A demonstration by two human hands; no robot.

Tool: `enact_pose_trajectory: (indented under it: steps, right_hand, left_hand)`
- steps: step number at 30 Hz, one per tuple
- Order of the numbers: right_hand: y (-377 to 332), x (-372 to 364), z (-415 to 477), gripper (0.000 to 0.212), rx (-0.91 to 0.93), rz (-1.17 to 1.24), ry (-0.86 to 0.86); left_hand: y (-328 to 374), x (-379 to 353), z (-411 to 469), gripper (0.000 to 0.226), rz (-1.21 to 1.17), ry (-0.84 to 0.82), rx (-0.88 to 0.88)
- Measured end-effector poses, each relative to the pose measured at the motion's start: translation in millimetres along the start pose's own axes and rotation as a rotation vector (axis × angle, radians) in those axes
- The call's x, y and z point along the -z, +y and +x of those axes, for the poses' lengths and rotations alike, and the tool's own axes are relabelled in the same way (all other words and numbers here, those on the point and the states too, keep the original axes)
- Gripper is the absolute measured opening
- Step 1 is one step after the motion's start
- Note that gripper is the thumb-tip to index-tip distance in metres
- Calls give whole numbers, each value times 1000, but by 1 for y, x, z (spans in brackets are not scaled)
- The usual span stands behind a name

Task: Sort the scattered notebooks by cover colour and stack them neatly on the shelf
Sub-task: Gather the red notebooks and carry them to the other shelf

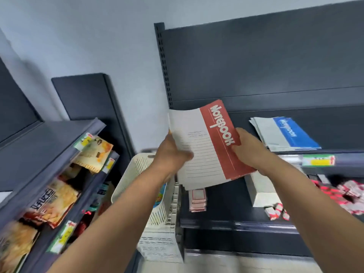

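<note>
I hold a small stack of red-and-white notebooks (206, 146) in front of the dark shelf unit, tilted, its red band marked "Notebook". My left hand (171, 154) grips the stack's left edge with the thumb on the white cover. My right hand (248, 148) grips its right red edge. On the upper shelf (338, 152) to the right lies a stack of blue-and-white notebooks (285, 134). The red stack hangs left of the blue one and does not touch it.
A white plastic basket (137, 174) stands below my left forearm. The lower shelf (226, 221) holds a small pink pad stack (198, 200), a white box (262, 192) and red-white packets (344, 196). Snack bags (59, 198) fill the racks at left.
</note>
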State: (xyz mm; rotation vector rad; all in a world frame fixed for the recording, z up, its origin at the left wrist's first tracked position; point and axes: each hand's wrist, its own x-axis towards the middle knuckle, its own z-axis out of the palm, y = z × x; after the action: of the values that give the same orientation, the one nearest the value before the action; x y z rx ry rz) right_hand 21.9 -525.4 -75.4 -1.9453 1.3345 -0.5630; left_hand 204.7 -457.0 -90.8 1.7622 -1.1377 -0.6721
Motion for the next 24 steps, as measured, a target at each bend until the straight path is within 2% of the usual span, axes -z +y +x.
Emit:
enact_pose_trajectory:
  steps: [7, 12, 18, 24]
  right_hand:
    - [131, 142, 6, 36, -183, -111, 213]
    - [215, 230, 18, 34, -293, -176, 241]
    - [274, 280, 45, 32, -347, -168, 262]
    - [304, 298, 90, 31, -377, -154, 276]
  left_hand:
    - [82, -185, 37, 52, -15, -165, -90]
    - [130, -308, 53, 54, 8, -265, -114]
    - [156, -385, 85, 55, 139, -312, -126]
    - [164, -424, 135, 60, 186, -359, -134]
